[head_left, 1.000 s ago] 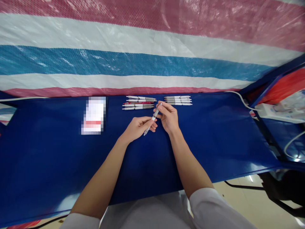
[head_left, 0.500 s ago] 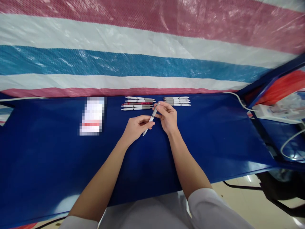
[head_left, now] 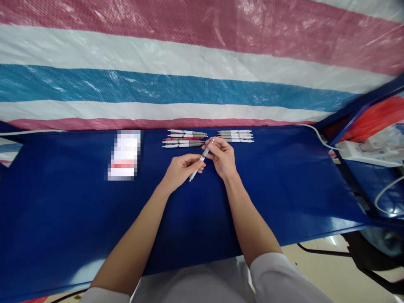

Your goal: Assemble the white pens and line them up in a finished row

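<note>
A white and grey pen (head_left: 205,152) is held at a slant above the table, its silver tip pointing up and to the right. My left hand (head_left: 181,170) pinches the white barrel between thumb and fingers. Near the tip, my right hand (head_left: 223,156) closes on the grey grip section. Behind my left hand lies a row of several pens (head_left: 183,144), one of them a red pen (head_left: 186,139). A second row of several white and grey pens (head_left: 236,136) lies just beyond my right hand.
The blue table (head_left: 94,223) runs up to a striped plastic sheet (head_left: 189,90). At the left lies a blurred white item (head_left: 124,153) with a red band. On the right are a white power strip (head_left: 362,153), a cable (head_left: 322,138) and a red bag (head_left: 378,120).
The view has shifted slightly. Both hands keep their hold on the pen, with hardly any movement of the fingers.
</note>
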`<state>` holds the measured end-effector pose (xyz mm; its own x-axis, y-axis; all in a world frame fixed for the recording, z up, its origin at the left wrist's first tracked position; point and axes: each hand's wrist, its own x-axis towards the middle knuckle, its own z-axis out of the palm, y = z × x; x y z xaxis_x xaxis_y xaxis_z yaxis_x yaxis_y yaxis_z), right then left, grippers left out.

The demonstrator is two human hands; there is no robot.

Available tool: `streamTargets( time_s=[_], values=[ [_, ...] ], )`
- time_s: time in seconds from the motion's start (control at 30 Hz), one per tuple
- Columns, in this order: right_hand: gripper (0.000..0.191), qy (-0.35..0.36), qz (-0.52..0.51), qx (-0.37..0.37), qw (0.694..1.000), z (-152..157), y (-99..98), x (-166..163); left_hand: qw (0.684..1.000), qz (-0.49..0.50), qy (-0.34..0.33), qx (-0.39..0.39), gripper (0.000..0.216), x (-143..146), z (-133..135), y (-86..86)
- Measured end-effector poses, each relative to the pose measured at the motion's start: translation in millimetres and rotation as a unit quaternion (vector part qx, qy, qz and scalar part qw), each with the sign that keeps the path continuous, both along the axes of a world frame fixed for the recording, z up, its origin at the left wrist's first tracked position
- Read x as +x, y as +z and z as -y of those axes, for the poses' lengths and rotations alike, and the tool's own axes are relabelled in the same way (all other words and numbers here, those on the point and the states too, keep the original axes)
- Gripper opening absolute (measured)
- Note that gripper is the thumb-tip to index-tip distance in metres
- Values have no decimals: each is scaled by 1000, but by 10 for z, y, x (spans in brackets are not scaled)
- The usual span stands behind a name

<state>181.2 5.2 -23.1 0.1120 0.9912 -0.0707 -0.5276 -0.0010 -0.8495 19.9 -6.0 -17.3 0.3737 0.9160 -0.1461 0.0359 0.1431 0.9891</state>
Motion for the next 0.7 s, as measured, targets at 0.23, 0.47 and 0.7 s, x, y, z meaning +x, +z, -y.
streamTargets(
  time_s=[0.23, 0.47, 0.7],
  values=[
    [22, -32, 18, -13, 999, 2, 2, -16, 997, -34, 59, 24, 34, 19, 1, 15],
    [22, -4, -5, -18, 1000, 20, 27, -6, 996, 31, -66, -60, 34, -21, 8, 46],
    [20, -17, -22, -15, 1000, 5, 25, 11, 995, 35, -70, -69, 44, -10, 13, 49]
  ],
)
